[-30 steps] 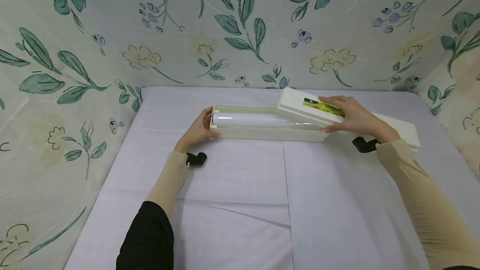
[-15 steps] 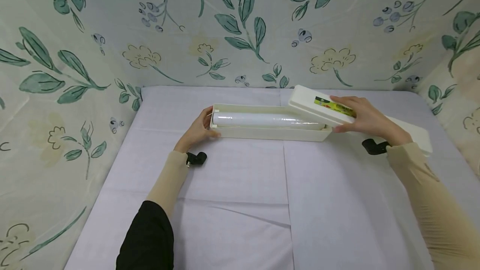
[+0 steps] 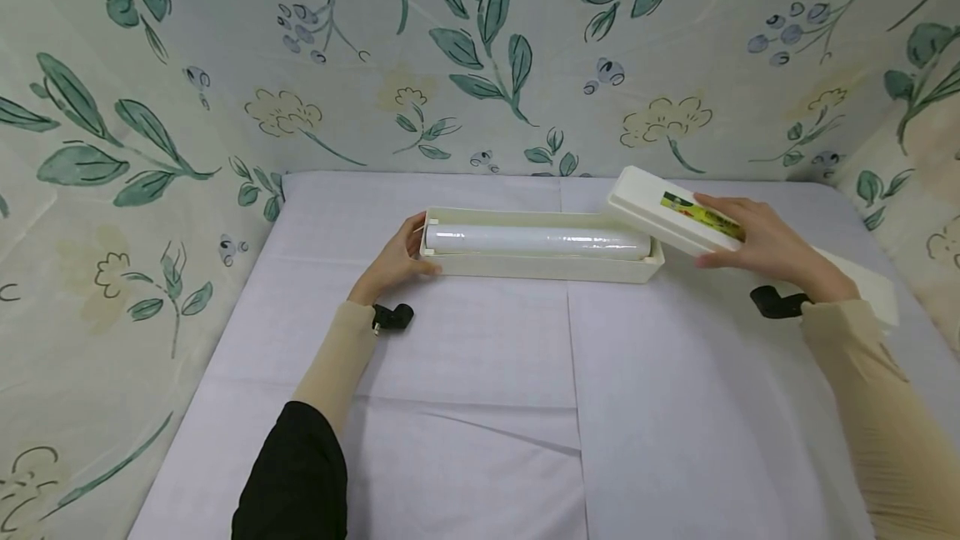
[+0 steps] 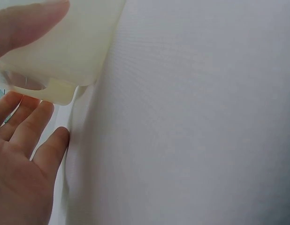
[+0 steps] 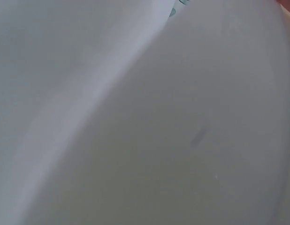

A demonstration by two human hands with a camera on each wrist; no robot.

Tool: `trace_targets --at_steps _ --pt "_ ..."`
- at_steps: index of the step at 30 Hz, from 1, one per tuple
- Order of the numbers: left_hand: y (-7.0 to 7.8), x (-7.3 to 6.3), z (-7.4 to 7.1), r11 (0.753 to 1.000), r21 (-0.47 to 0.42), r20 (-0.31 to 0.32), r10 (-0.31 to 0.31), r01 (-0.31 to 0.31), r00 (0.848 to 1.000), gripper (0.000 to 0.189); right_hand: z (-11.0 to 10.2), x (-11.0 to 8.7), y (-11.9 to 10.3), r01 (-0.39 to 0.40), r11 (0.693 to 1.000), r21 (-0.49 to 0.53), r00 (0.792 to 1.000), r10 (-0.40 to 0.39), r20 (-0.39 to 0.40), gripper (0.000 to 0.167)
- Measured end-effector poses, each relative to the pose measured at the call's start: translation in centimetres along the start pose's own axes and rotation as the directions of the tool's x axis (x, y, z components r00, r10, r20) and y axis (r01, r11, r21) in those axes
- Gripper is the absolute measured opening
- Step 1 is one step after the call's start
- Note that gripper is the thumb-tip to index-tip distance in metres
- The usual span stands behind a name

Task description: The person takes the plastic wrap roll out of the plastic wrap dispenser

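Note:
In the head view a long cream plastic box (image 3: 540,267) lies across the back of the table, uncovered. Inside it rests a shiny roll of cling film (image 3: 536,242). My left hand (image 3: 393,261) grips the box's left end, thumb on the front wall; the left wrist view shows the fingers (image 4: 30,122) at the notched end. With my right hand (image 3: 765,244) I hold the white lid (image 3: 645,202), which has a yellow-green label (image 3: 702,216). The lid slants, its left end beside the box's right end. A blurred pale surface fills most of the right wrist view.
A white cloth (image 3: 480,423) with fold creases covers the table. Behind and to both sides hangs a leaf-patterned curtain (image 3: 360,48). Black camera mounts sit at the left wrist (image 3: 393,317) and right wrist (image 3: 780,302).
My right hand has moved the lid to the right, off the box's right part, uncovering the whole cling film roll. The left hand and the box have stayed put.

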State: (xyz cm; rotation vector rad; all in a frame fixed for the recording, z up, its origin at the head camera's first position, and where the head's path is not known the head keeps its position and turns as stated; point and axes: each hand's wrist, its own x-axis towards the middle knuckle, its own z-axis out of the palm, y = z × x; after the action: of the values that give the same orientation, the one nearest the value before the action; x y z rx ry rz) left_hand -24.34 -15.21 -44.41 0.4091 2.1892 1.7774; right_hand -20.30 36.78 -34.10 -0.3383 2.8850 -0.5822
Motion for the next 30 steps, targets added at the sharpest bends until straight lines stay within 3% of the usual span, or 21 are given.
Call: trace_targets --at_steps 30 --pt "0.1 -0.1 0.1 1.000 0.005 -0.002 -0.003 0.003 1.000 0.102 -0.6 -2.9 3.7 -0.054 0.998 -0.011 0.995 0.053 -0.081 0.105"
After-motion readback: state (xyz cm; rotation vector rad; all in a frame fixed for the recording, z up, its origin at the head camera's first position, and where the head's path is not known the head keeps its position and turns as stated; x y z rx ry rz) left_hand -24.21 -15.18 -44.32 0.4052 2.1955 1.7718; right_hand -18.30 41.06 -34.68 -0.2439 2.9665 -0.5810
